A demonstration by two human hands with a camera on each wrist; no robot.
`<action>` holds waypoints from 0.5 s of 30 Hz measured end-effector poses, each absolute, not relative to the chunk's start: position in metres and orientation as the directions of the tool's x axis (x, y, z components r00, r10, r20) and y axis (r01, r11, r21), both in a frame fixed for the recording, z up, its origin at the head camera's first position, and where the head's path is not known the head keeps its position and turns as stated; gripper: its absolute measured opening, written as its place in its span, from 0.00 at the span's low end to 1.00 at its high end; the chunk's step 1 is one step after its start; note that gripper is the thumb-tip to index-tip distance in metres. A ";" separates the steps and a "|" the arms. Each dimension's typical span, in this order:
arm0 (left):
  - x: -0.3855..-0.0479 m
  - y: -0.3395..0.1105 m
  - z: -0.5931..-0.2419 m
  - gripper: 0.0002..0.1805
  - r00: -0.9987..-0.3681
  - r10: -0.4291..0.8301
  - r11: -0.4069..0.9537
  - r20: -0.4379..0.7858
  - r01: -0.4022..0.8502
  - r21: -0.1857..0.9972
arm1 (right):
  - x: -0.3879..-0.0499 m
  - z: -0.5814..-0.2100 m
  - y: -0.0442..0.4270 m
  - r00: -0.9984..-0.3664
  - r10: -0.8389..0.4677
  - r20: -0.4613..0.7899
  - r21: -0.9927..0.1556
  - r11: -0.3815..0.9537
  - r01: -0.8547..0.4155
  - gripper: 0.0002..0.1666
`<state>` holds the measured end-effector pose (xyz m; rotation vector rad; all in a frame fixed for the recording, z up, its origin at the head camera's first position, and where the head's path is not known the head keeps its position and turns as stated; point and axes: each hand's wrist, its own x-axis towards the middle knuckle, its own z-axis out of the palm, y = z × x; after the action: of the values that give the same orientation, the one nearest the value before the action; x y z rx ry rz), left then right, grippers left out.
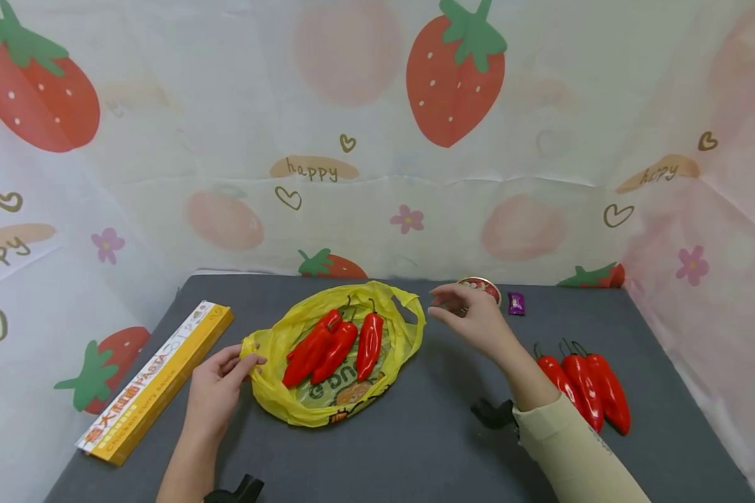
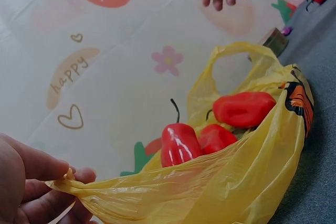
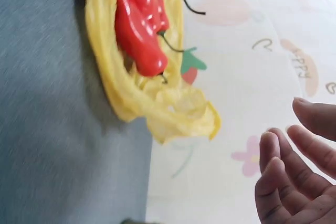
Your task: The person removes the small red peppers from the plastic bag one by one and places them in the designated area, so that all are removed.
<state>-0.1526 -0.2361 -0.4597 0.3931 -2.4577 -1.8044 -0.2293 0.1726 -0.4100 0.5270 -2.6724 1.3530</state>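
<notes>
A yellow plastic bag (image 1: 270,398) lies spread open on the dark table, with several red chili peppers (image 1: 369,346) inside it. At the bag's left edge my left hand (image 1: 217,384) pinches the plastic between thumb and fingers; the left wrist view shows the bag's edge (image 2: 79,186) stretched from that pinch. My right hand (image 1: 472,314) hovers just right of the bag, apart from it, fingers loosely bent and nothing between them, as the right wrist view of the hand (image 3: 299,177) also shows. Behind it stands a round tin (image 1: 487,286), partly hidden.
Several more red chili peppers (image 1: 594,391) lie at the right, partly behind the right forearm. A small purple wrapped candy (image 1: 516,304) sits by the tin. Along the left edge lies a long yellow pasta box (image 1: 157,381). A strawberry-print sheet (image 1: 377,140) hangs behind the table.
</notes>
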 end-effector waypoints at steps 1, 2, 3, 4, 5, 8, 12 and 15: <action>-0.153 -0.236 -0.460 0.21 -0.966 -0.241 0.279 -0.093 -0.161 0.947 | -0.231 -0.410 0.169 -0.936 -0.269 0.227 -0.773 0.535 -0.341 0.21; -0.153 -0.236 -0.460 0.21 -0.967 -0.238 0.281 -0.091 -0.158 0.947 | -0.232 -0.410 0.166 -0.936 -0.282 0.209 -0.781 0.528 -0.333 0.22; -0.153 -0.236 -0.460 0.21 -0.968 -0.235 0.281 -0.091 -0.157 0.947 | -0.234 -0.410 0.163 -0.937 -0.293 0.189 -0.790 0.522 -0.322 0.22; -0.153 -0.236 -0.460 0.21 -0.969 -0.232 0.280 -0.091 -0.156 0.947 | -0.235 -0.410 0.160 -0.938 -0.304 0.169 -0.797 0.517 -0.311 0.23; -0.153 -0.236 -0.460 0.21 -0.969 -0.231 0.281 -0.092 -0.156 0.947 | -0.237 -0.411 0.156 -0.936 -0.317 0.154 -0.803 0.513 -0.305 0.24; -0.153 -0.236 -0.460 0.21 -0.967 -0.234 0.284 -0.095 -0.162 0.945 | -0.241 -0.413 0.145 -0.934 -0.338 0.113 -0.817 0.504 -0.281 0.25; -0.152 -0.236 -0.459 0.20 -0.966 -0.238 0.286 -0.097 -0.165 0.944 | -0.244 -0.417 0.130 -0.929 -0.358 0.090 -0.833 0.485 -0.268 0.23; -0.152 -0.236 -0.459 0.20 -0.969 -0.229 0.287 -0.097 -0.162 0.944 | -0.247 -0.419 0.118 -0.927 -0.371 0.064 -0.848 0.469 -0.246 0.22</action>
<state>-0.1519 -0.2362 -0.4591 0.3760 -2.4735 -1.8043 -0.2470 0.1178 -0.4194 0.5910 -2.8014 1.5816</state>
